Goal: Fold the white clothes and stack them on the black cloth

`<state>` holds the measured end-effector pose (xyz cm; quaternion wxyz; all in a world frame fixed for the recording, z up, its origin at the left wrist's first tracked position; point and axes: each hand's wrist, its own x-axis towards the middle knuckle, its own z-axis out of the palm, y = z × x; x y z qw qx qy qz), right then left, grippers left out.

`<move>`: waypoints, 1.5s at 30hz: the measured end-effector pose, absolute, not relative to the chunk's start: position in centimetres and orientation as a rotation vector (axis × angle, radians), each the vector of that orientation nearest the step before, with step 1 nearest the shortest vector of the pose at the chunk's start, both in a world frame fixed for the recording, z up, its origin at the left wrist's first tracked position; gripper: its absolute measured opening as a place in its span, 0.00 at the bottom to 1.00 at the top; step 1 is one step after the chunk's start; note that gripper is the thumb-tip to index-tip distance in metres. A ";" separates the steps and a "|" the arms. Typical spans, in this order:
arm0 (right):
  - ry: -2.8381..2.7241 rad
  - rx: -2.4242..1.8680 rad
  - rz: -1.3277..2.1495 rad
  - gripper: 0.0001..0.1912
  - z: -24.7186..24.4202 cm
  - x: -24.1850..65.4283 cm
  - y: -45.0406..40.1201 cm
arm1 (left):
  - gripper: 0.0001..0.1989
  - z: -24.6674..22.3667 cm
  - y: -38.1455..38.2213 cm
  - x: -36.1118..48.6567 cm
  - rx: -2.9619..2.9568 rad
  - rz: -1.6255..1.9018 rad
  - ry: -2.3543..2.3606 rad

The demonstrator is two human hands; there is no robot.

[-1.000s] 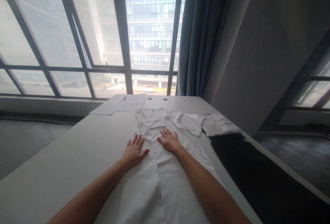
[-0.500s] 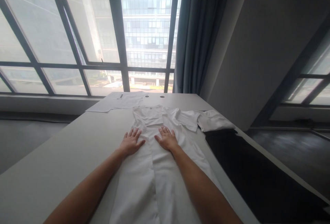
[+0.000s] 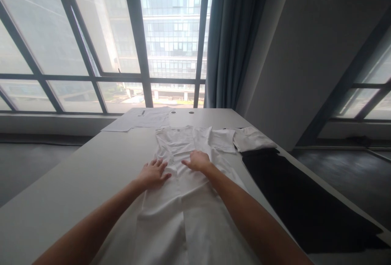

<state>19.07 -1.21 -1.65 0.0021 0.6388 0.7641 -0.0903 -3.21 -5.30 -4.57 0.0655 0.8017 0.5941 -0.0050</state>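
A long white short-sleeved garment (image 3: 195, 216) lies spread on a white table (image 3: 100, 167), its neckline at the far end and one sleeve stretched out to the right. My left hand (image 3: 154, 173) rests flat on its left side, fingers spread. On the upper right part of the garment is my right hand (image 3: 198, 161), its fingers bent down into the cloth and the thumb sticking out to the left. The fingertips of that hand are hidden. Creases run across the cloth below both hands.
Sheets of paper (image 3: 137, 119) lie at the table's far left. On the right are a folded off-white cloth (image 3: 253, 139) and a long black cloth (image 3: 302, 200) along the edge. Windows (image 3: 171, 33) and a dark curtain (image 3: 233, 45) stand beyond.
My right hand's fingers have gone from spread flat to bent. Both hands' fingertips sit slightly nearer to me, and new creases have formed in the garment. The sleeve looks straighter.
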 end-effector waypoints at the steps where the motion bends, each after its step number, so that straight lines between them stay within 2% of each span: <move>1: 2.401 2.068 -0.269 0.30 -1.4 19.0 -0.3 | 0.30 -4.3 -4.3 -3.4 2.427 0.045 1.792; 5: 2.397 2.366 -0.201 0.25 -1.8 19.0 4.5 | 0.22 -4.1 1.6 -4.9 2.201 0.404 1.952; 8: 2.408 2.478 -0.326 0.25 -3.2 19.3 7.7 | 0.21 -4.4 7.0 -6.3 1.989 0.536 2.067; 12: 2.631 2.467 -0.467 0.19 -5.7 20.0 9.6 | 0.20 -4.7 13.5 -7.7 1.781 0.645 2.143; 17: 2.816 2.418 -0.529 0.21 -7.1 20.5 9.8 | 0.18 -5.3 18.8 -7.9 1.560 0.749 2.145; 19: 2.870 2.378 -0.538 0.17 -7.0 20.6 9.9 | 0.15 -5.4 20.1 -7.9 1.508 0.804 2.160; 21: 2.907 2.363 -0.549 0.15 -6.8 20.6 10.0 | 0.15 -5.1 21.1 -7.8 1.486 0.862 2.184; 25: 2.950 2.399 -0.556 0.17 -6.4 20.3 10.2 | 0.16 -3.9 22.5 -7.7 1.522 0.988 2.208; 29: 2.850 2.516 -0.424 0.15 -6.2 20.1 10.0 | 0.15 -3.2 23.0 -7.3 1.590 1.109 2.216; 34: 2.859 2.429 -0.350 0.13 -6.1 20.0 9.6 | 0.15 -3.5 22.9 -6.7 1.632 1.185 2.249; 39: 3.002 2.232 -0.259 0.11 -5.9 19.7 9.1 | 0.15 -4.5 22.5 -7.0 1.676 1.122 2.286; 45: 2.902 2.165 -0.322 0.14 -6.0 19.4 8.7 | 0.20 -4.6 21.4 -7.4 1.767 0.928 2.333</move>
